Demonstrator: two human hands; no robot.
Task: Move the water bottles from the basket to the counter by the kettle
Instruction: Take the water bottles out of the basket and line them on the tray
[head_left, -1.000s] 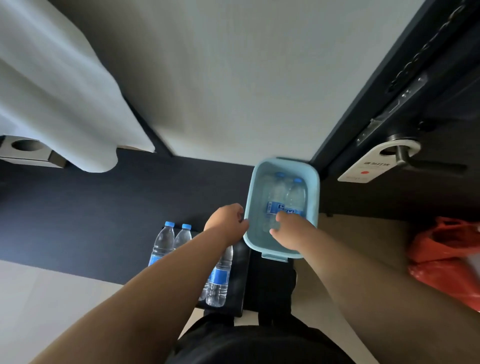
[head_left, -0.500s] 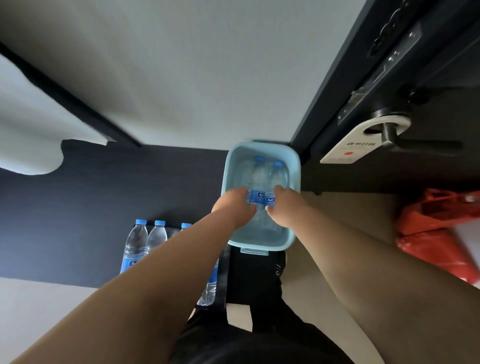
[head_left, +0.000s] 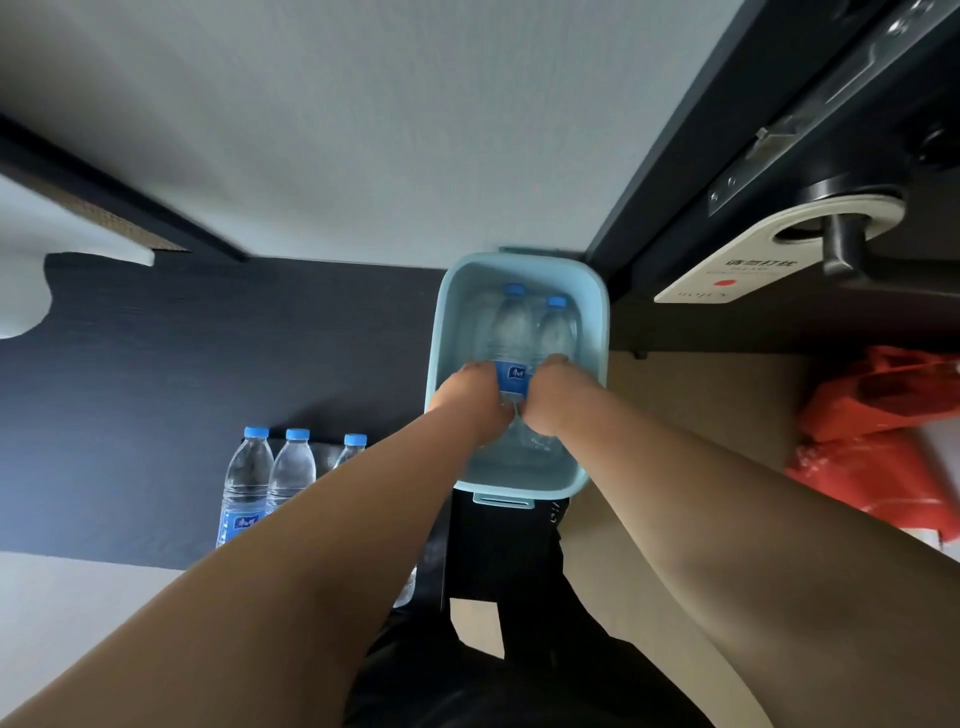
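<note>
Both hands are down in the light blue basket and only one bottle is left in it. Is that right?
Not one: the head view shows two blue-capped bottles in the basket, the left bottle and the right bottle. The left hand and right hand are down in it, as you said.

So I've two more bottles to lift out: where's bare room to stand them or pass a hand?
Bare: the pale surface below and left of the standing bottles, and the tan floor between the basket and the red bag. Crowded: inside the basket, where the left hand and right hand each grip a bottle, side by side.
</note>
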